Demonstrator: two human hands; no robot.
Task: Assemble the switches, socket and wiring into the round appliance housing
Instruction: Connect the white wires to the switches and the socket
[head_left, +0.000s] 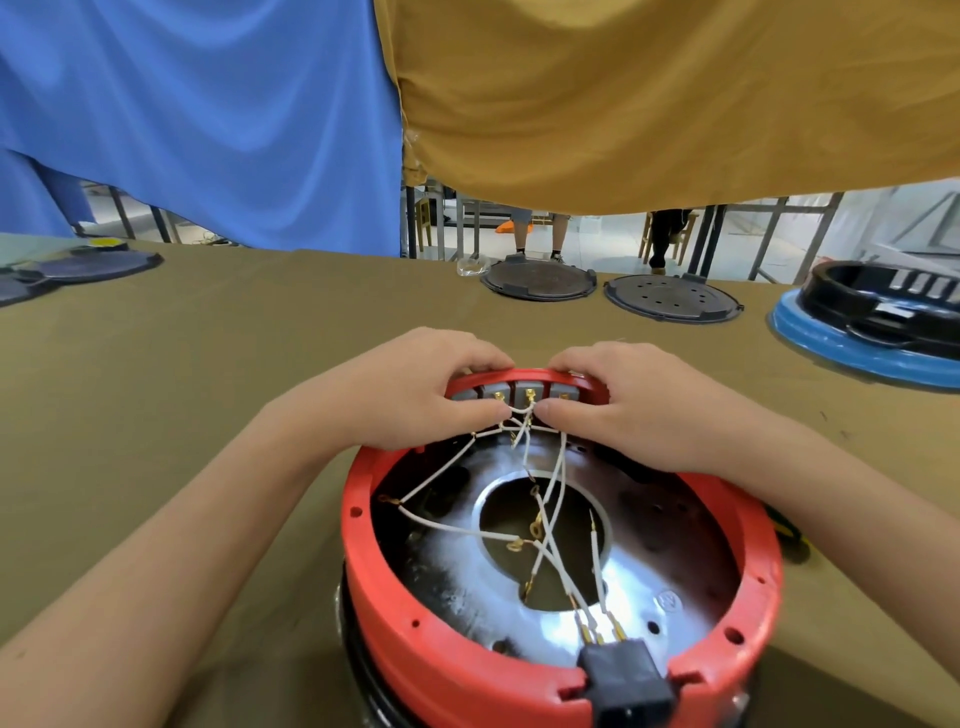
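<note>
Housing (563, 670) first: a round red plastic shell is sitting rim-up on the olive-covered bench (208, 364), close to the person, with a shiny metal plate (613, 592) showing inside. It looks rigid and fairly bulky, so it is probably staying put under its own weight; the thick rim seems the safe place to steady it, not the thin inner tabs.

At the far side of the rim a row of grey switches (519, 391) is seated against the red wall, brass terminals facing inward. At the near side a black socket (628, 686) is sitting in a notch in the rim. Thin white wires (553, 499) with small brass ring and spade ends are running loosely between the two, crossing over the plate. These are the delicate parts: limp, springy, easy to kink or pull off a terminal, so they are best taken near the metal ends, not tugged mid-length.

The left hand (415, 395) is draping its fingers over the far rim beside the switches, thumb tip pressing in on the wires just under the terminals. The right hand (639, 405) is mirroring it, fingers curled over the rim and thumb meeting the same bunch. Each grip is closed around the rim, apparently pressing the switch row home or dressing its leads.

Farther out on the bench, two dark round covers (537, 280) are lying flat, and a black part on a blue ring (862, 348) is sitting at the right. Blue and mustard cloths are hanging behind.
</note>
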